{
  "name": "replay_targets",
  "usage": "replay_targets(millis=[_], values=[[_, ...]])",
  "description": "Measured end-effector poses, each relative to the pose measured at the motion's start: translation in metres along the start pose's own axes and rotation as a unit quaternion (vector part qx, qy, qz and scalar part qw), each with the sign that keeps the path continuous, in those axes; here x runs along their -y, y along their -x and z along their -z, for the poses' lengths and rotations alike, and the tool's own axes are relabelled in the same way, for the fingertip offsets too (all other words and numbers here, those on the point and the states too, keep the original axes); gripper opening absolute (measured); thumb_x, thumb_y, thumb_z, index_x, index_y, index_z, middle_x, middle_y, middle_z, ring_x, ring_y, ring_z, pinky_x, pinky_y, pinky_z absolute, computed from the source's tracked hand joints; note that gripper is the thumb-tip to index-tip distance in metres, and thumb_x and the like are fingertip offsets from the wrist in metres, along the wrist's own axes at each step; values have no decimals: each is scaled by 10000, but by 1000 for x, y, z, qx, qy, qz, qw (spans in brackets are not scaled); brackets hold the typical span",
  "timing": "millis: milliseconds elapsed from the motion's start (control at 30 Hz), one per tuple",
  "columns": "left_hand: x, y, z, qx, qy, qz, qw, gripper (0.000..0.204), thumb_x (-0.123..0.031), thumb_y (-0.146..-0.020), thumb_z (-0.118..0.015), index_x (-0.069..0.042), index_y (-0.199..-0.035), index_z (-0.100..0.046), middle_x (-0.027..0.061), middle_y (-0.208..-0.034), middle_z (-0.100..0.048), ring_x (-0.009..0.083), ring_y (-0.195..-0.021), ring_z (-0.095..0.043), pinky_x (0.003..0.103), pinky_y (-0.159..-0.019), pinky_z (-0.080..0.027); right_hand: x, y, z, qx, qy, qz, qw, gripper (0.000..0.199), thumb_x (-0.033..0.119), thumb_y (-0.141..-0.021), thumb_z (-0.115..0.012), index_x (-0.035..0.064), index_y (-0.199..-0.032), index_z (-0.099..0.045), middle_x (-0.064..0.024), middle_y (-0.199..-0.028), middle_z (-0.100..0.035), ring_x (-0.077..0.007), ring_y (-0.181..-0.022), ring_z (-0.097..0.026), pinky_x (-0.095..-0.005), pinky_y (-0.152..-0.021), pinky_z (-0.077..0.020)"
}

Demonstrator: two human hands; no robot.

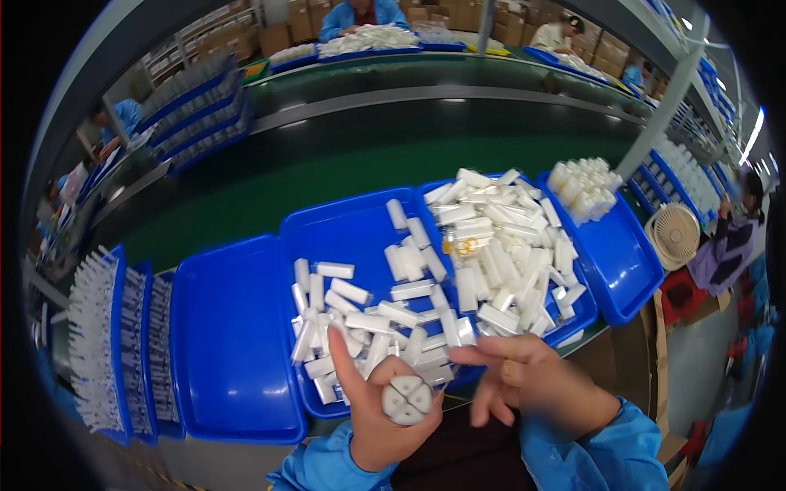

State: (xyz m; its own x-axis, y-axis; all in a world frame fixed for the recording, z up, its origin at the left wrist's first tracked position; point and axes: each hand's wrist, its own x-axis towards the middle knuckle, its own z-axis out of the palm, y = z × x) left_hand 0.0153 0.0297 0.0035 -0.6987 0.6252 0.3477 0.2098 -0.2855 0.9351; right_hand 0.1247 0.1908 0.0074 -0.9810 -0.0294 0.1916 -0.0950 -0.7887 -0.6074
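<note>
My left hand (378, 413) is closed round a bundle of white plastic pieces (407, 400), its forefinger stretched out away from me. The bundle shows end-on as a round face split into several wedges, each with a small dark hole. To its right, my right hand (524, 372) is held apart from it, fingers spread and nothing visible in them; part of that hand is blurred. Beyond both hands lies a blue tray (327, 237) with loose white oblong plastic pieces (368, 323). A second blue tray (585, 307), on the right, is heaped with more white pieces (508, 245).
On the left are a bare blue tray (237, 344) and stacked trays of clear parts (98, 344). A blue tray (626, 270) at right holds upright white bottle-like parts (583, 188). A green conveyor belt (368, 139) runs behind. A fan (673, 236) and other people are farther off.
</note>
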Motion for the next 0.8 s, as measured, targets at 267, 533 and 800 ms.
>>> replay_targets(millis=[267, 533, 800], values=[[-12, 3, -21, 194, -258, 51, 945, 733, -33, -702, -670, 99, -1277, -234, 183, -846, -568, 324, -695, -591, 368, -614, -475, 18, -3, -24, -38, 679, 15, 733, 345, 215, -723, -726, 91, -1013, -586, -82, -887, -583, -196, -663, -603, -269, -562, -495], [-25, 2, -3, 232, -306, -177, 906, 909, -99, -707, -638, 36, -1361, -20, 281, -1288, -314, 422, -1202, -356, 487, -1001, -311, 112, 44, -14, -81, 657, -2, 750, 290, 121, -718, -694, 65, -983, -591, -64, -907, -548, -179, -699, -556, -258, -571, -463], [-12, -15, 61, -118, -343, -296, 884, 657, -121, -817, -583, 25, -1334, -205, 263, -1261, -347, 395, -1157, -391, 487, -965, -347, 284, 102, 109, -513, 814, 128, 240, 321, 220, -675, -718, 37, -892, -569, -141, -802, -576, -294, -740, -569, -371, -663, -461]])
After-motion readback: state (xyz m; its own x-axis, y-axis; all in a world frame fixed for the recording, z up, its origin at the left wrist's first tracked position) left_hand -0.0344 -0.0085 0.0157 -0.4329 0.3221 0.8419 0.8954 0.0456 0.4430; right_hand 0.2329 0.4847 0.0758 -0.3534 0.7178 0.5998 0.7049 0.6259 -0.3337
